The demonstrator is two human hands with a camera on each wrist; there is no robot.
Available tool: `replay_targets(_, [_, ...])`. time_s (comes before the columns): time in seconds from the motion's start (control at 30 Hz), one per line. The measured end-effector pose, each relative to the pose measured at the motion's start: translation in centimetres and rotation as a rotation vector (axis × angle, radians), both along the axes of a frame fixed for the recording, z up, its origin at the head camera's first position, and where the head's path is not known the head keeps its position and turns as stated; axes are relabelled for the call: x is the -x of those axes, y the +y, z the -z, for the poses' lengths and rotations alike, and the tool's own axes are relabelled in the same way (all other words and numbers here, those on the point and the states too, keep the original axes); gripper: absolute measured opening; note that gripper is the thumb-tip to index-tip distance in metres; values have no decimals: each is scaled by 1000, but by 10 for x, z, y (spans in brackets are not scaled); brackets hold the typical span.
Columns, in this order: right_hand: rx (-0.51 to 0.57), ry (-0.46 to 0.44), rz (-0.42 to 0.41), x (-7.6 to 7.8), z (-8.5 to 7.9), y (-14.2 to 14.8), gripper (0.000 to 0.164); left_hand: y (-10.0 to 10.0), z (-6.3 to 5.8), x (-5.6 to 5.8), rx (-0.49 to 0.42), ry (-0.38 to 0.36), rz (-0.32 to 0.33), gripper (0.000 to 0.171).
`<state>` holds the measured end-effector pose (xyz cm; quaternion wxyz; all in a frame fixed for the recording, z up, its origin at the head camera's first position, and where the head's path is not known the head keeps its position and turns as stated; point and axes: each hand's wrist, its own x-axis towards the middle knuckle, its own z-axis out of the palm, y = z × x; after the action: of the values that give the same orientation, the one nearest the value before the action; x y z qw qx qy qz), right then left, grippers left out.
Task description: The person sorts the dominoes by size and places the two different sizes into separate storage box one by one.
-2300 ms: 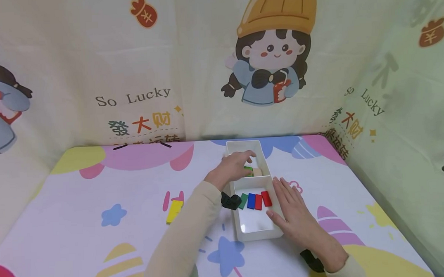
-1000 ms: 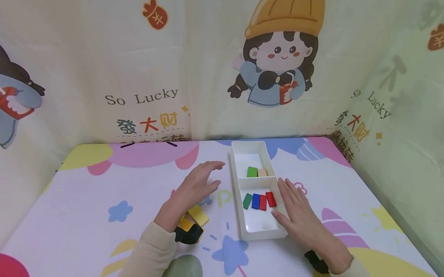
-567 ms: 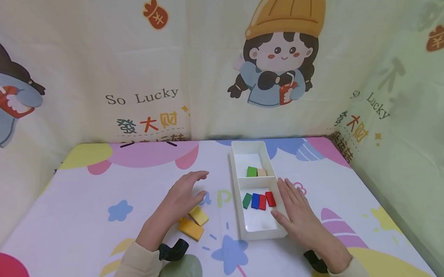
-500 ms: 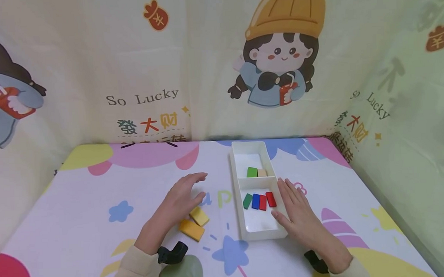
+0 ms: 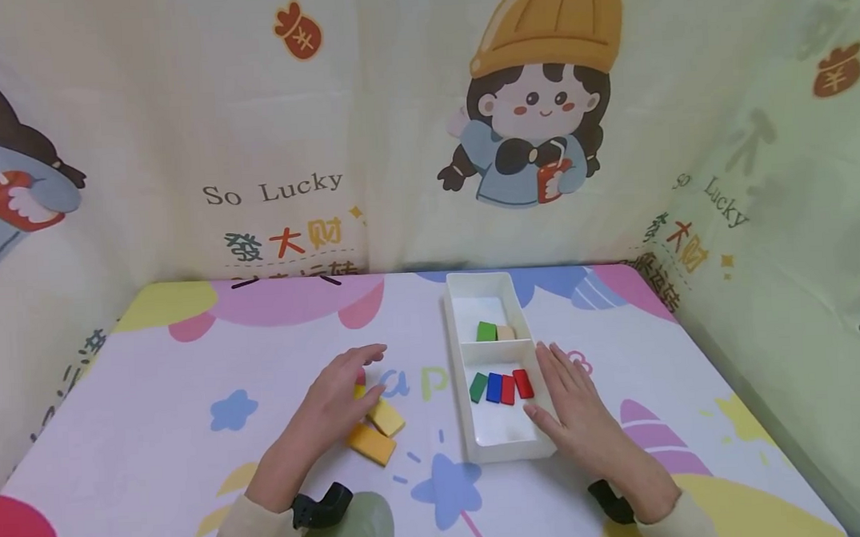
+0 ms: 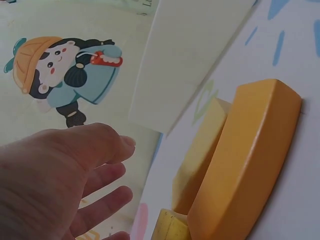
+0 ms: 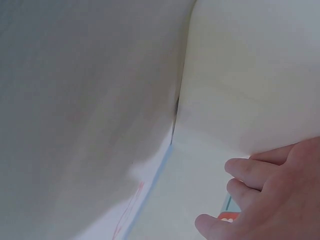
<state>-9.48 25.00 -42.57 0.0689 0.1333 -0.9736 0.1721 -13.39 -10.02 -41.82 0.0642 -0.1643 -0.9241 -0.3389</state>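
Left hand: one left hand is held to the left of the white tray; its thumb is parted from loosely bent fingers, and nothing is gripped.
Loose blocks: three are counted to the left of the tray, near that hand: one bright yellow block, partly covered by the hand in the head view; one orange block; one pale yellow block, nearest the tray.
Tray, near compartment: four tiles are counted, in order from the tray's left wall: one dark green tile, one blue tile, one red tile and a second red tile.
Tray, far compartment: two blocks are counted beside the tray's divider: one green block and, to its right, one beige block.
Right hand: one right hand is laid along the tray's right wall, fingers extended, thumb set apart at the rim; nothing is pinched.
Left wrist view: the thickness of the orange block and the palm side of the left thumb are revealed; only the tray's outer wall is seen.
Head view: the tray's contents are shown here alone.
Right wrist view: the right fingertips are seen slightly spread, before pale cloth.
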Motion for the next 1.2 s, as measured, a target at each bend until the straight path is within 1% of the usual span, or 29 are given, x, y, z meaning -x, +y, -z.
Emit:
replay_targets(0.13, [-5, 1, -1, 3, -1, -1, 87, -3, 0, 0, 0, 13, -10, 56])
replay_targets(0.3, [-4, -12, 6, 2, -2, -1, 87, -3, 0, -1, 5, -12, -7, 58])
replay_targets(0.67, [-5, -22, 8, 0, -3, -1, 87, -4, 4, -5, 6, -34, -16, 59])
replay_targets(0.93, [-9, -29, 12, 1, -2, 0, 88, -7, 8, -7, 12, -94, -3, 61])
replay_targets(1.1, [-5, -34, 15, 1, -2, 0, 88, -8, 10, -8, 40, -109, -15, 62])
replay_targets(1.2, [-3, -33, 15, 0, -2, 0, 88, -8, 12, -8, 65, -110, -8, 62])
